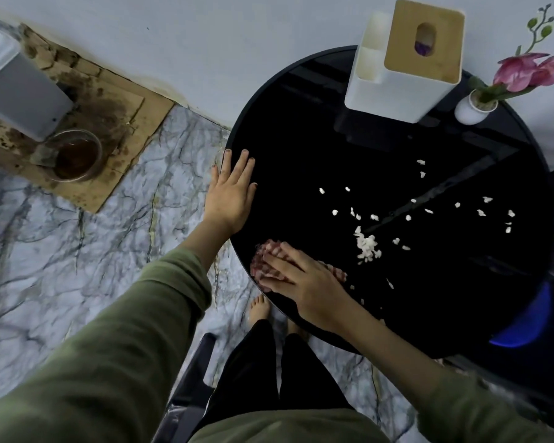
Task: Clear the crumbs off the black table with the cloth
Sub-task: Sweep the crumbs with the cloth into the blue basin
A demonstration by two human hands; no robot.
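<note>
Right hand (304, 282) lies palm down on the cloth (269, 266), its grip flat rather than closed: the fingers are stretched out across the bunched, reddish checked fabric and press it onto the tabletop (301, 155), with no fingers curled round it. Cloth and hand sit at the near edge of the round black tabletop, just short of its rim. The left hand (232, 195) holds nothing; it is spread open, palm down, across the tabletop's left rim, fingers splayed and pointing away from the person, partly over the black surface and partly past the edge.

Crumbs (367, 246) lie white against the black. The thickest pile is just to the right of the cloth, close to it but not touching. Looser bits are scattered farther from the cloth across the middle and right of the tabletop, and a few small ones lie beside the right wrist near the rim.

At the far side of the tabletop from the cloth stands a white tissue box (400, 81) with a wooden lid, and beside it to the right a small white vase (472, 108) holding a pink flower. Both arms wear olive green sleeves (115, 330).
</note>
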